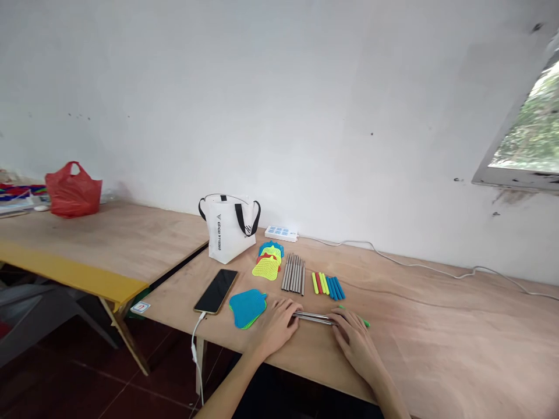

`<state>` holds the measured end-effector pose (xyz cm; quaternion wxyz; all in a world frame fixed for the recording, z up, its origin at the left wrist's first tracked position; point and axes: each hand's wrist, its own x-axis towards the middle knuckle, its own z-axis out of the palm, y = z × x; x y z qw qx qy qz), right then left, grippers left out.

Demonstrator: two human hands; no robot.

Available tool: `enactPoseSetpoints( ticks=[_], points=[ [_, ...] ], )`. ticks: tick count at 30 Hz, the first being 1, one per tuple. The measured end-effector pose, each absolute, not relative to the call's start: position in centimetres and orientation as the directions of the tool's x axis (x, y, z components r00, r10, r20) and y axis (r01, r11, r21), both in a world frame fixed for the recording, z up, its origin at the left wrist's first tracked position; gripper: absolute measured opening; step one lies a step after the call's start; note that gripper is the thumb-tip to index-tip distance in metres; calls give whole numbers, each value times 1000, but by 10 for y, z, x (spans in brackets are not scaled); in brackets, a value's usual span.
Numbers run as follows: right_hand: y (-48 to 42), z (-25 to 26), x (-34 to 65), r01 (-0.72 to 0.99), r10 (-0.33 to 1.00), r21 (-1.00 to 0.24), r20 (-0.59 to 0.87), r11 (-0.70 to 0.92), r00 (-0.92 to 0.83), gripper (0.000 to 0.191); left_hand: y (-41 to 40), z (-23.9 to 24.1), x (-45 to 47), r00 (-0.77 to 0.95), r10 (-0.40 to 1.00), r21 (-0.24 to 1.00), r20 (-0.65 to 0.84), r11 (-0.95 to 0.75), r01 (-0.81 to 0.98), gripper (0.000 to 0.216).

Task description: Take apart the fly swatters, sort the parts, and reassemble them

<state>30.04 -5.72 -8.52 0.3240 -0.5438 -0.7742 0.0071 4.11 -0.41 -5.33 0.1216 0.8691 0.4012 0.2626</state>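
Note:
My left hand and my right hand rest on the wooden table near its front edge. Between them lies a silver metal rod; each hand's fingers close on one end of it. A green handle piece pokes out by my right fingers. A blue mesh swatter head on a green one lies just left of my left hand. Farther back lie a row of several metal rods, coloured handles, and a stack of yellow, red and blue swatter heads.
A black phone on a white cable lies at the left front. Behind it stands a white tote bag, with a white power strip by the wall. A red plastic bag sits on a second table to the left.

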Motion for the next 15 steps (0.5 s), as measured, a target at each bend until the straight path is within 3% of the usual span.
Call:
enactPoseSetpoints(
  ticks=[6,15],
  points=[
    [-56,-90,304,849,863,-363,469,383,-189,33,-9,-54,38,548,752,473,366,-657,587,11],
    [-48,-99,306,849,861,-365,474,382,-184,33,-7,-53,39,531,771,441,353,-637,632,6]
  ],
)
